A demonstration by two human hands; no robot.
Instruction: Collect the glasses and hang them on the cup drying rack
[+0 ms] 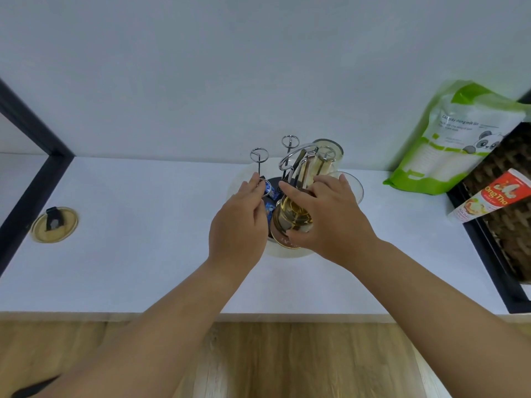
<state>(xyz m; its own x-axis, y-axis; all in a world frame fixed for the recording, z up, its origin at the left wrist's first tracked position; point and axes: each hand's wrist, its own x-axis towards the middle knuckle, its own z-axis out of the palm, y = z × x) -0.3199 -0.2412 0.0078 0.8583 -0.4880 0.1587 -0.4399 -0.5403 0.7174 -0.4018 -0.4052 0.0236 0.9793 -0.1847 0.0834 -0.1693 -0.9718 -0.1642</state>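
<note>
Two bare hands meet over the chrome wire cup drying rack (290,165), which stands on a round base at the back of the white countertop (143,268) near the pale wall. The right hand (327,219) is wrapped around an amber-tinted clear drinking glass (290,222), tilted with its mouth toward the camera, low against the rack's near side beside the central loop handle. The left hand (238,225) pinches a thin upright wire peg of the rack between fingertips, fingers drawn narrow. Another amber-tinted glass (327,159) hangs upside down on a rear peg, and a clear glass (353,188) sits just behind the right hand. Two ring-topped pegs at the left rear stand bare. Well to the left lies a round yellowish lid (54,224) with a black tab. On the right, a green-and-white pouch (448,139) with a panda picture leans on the wall beside a dark woven basket (514,202) holding a red-and-white tube (494,196).
</note>
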